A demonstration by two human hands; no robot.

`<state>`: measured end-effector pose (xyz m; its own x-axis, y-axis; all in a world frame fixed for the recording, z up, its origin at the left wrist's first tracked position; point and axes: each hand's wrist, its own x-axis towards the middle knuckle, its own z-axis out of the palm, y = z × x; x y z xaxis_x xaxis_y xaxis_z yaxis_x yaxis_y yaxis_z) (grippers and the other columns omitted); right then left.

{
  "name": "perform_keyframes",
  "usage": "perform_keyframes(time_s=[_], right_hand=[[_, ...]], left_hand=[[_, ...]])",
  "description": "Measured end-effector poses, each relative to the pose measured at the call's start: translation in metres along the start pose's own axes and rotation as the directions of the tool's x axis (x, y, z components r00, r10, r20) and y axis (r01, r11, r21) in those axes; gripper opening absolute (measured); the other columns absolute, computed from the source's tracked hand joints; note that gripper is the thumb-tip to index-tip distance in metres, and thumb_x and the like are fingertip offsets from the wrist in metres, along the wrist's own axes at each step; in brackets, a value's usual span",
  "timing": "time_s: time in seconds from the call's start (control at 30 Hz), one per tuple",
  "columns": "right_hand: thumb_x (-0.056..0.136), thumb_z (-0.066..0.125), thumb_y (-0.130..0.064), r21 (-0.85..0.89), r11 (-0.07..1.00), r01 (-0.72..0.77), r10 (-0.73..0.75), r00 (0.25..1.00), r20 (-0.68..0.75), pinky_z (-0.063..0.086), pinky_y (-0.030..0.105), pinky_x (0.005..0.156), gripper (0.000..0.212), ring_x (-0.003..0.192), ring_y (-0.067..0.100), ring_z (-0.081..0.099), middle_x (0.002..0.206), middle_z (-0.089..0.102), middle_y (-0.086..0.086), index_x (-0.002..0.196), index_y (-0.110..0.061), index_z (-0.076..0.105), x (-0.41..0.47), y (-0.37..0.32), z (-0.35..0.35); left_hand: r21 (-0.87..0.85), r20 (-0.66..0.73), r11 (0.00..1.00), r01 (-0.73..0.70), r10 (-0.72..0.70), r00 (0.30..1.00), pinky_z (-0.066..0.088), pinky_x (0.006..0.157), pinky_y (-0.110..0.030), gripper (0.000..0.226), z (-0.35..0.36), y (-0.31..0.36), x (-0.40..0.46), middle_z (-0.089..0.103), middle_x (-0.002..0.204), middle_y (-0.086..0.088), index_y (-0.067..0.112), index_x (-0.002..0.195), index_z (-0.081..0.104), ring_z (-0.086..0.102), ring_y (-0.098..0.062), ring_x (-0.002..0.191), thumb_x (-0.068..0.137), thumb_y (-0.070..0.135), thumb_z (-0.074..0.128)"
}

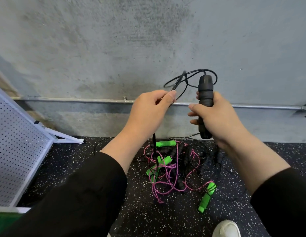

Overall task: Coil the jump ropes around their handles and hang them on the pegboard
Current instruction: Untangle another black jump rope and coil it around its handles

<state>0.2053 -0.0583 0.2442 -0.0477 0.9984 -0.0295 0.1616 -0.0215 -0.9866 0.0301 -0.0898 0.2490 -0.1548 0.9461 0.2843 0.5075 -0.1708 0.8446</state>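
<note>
1. Nearest, we see a white shoe (227, 228) at the bottom edge on the black speckled floor (148, 216).
2. Just beyond it lies a tangled pile of jump ropes (174, 168): green handles (207, 197), pink cord and thin black cords, on the floor below our arms.
3. Our right hand (215, 117) is wrapped around a pair of black handles (205, 103), held upright above the pile.
4. Our left hand (148, 110) pinches the black cord (179, 79) between thumb and fingers; the cord loops up and over to the top of the handles.
5. To the left, a white pegboard (17, 147) leans tilted.
6. Farthest, a metal pipe (80, 100) runs along the grey concrete wall (114, 40).
</note>
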Motion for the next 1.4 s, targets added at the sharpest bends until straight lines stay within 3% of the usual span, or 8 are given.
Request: perform_keyframes(time_s=[0.23, 0.33, 0.57, 0.77, 0.97, 1.07, 1.23, 1.4], right_hand=[[0.090, 0.069, -0.011, -0.037, 0.998, 0.041, -0.044, 0.996, -0.076, 0.063, 0.047, 0.075, 0.027, 0.079, 0.027, 0.069, 0.091, 0.053, 0.006, 0.112, -0.019, 0.055, 0.002, 0.001, -0.001], [0.090, 0.069, -0.010, -0.045, 0.996, 0.072, -0.077, 0.992, -0.098, 0.062, 0.030, 0.067, 0.029, 0.079, 0.020, 0.056, 0.088, 0.048, 0.003, 0.114, -0.019, 0.055, 0.003, 0.000, -0.003], [0.094, 0.067, -0.011, 0.103, 0.990, 0.092, -0.091, 0.996, -0.010, 0.057, 0.031, 0.062, 0.027, 0.088, 0.021, 0.074, 0.112, 0.066, -0.004, 0.110, -0.027, 0.053, -0.001, -0.006, 0.000], [0.093, 0.069, -0.010, 0.146, 0.988, 0.057, -0.054, 0.998, -0.029, 0.053, 0.031, 0.054, 0.023, 0.064, 0.018, 0.067, 0.100, 0.067, 0.015, 0.104, -0.021, 0.052, -0.004, -0.011, 0.004], [0.093, 0.069, -0.010, 0.128, 0.990, 0.066, -0.065, 0.998, -0.012, 0.057, 0.034, 0.060, 0.022, 0.070, 0.020, 0.069, 0.110, 0.068, 0.024, 0.103, -0.021, 0.051, -0.005, -0.012, 0.004], [0.093, 0.067, -0.010, 0.126, 0.989, 0.078, -0.076, 0.997, -0.024, 0.058, 0.034, 0.061, 0.022, 0.070, 0.021, 0.069, 0.103, 0.073, 0.017, 0.104, -0.022, 0.052, -0.005, -0.013, 0.001], [0.094, 0.065, -0.011, 0.116, 0.992, 0.057, -0.053, 0.998, -0.040, 0.056, 0.032, 0.061, 0.023, 0.068, 0.020, 0.068, 0.090, 0.074, 0.007, 0.109, -0.024, 0.054, -0.002, -0.012, -0.005], [0.093, 0.068, -0.010, 0.056, 0.998, 0.002, -0.002, 1.000, 0.012, 0.059, 0.034, 0.064, 0.023, 0.073, 0.021, 0.071, 0.109, 0.071, 0.017, 0.109, -0.021, 0.055, 0.001, -0.005, -0.006]], left_hand=[[-0.036, -0.034, 0.998, 0.051, -0.053, 0.998, 0.021, 0.051, -0.028, 0.065, -0.012, 0.004, 0.001, 0.023, 0.048, 0.008, 0.005, 0.055, 0.043, 0.024, -0.010, 0.048, 0.100, 0.050, 0.058], [-0.111, -0.052, 0.991, 0.069, -0.075, 0.996, 0.018, 0.050, -0.027, 0.069, -0.013, 0.005, 0.001, 0.020, 0.057, -0.002, 0.009, 0.056, 0.025, 0.019, -0.014, 0.053, 0.099, 0.050, 0.059], [-0.155, 0.062, 0.987, 0.047, -0.038, 0.997, 0.030, 0.059, -0.029, 0.063, -0.014, -0.002, 0.004, 0.033, 0.057, -0.004, -0.002, 0.063, 0.051, 0.032, -0.016, 0.054, 0.099, 0.049, 0.057], [0.108, 0.186, 0.990, 0.094, -0.113, 0.976, 0.037, 0.059, -0.026, 0.029, -0.003, -0.014, 0.007, 0.062, 0.061, 0.010, 0.023, 0.131, 0.059, 0.050, 0.001, 0.052, 0.107, 0.029, 0.044], [-0.325, 0.220, 0.833, 0.448, -0.394, 0.893, 0.051, 0.058, -0.031, 0.024, 0.001, -0.012, 0.005, 0.064, 0.080, -0.004, 0.016, 0.122, 0.064, 0.057, -0.016, 0.056, 0.103, 0.028, 0.055], [-0.259, 0.253, 0.832, 0.490, -0.431, 0.866, 0.039, 0.045, -0.024, 0.031, -0.002, -0.019, 0.004, 0.057, 0.061, 0.000, 0.019, 0.107, 0.069, 0.045, -0.015, 0.043, 0.103, 0.046, 0.053], [-0.239, 0.210, 0.843, 0.482, -0.440, 0.873, 0.040, 0.044, -0.024, 0.021, 0.000, -0.023, 0.006, 0.065, 0.079, -0.003, 0.010, 0.112, 0.068, 0.048, -0.012, 0.047, 0.100, 0.011, 0.051], [-0.128, 0.242, 0.880, 0.457, -0.419, 0.875, 0.028, 0.051, -0.027, 0.023, -0.001, -0.024, 0.003, 0.041, 0.045, 0.015, 0.012, 0.094, 0.072, 0.030, -0.012, 0.044, 0.103, 0.028, 0.057]])
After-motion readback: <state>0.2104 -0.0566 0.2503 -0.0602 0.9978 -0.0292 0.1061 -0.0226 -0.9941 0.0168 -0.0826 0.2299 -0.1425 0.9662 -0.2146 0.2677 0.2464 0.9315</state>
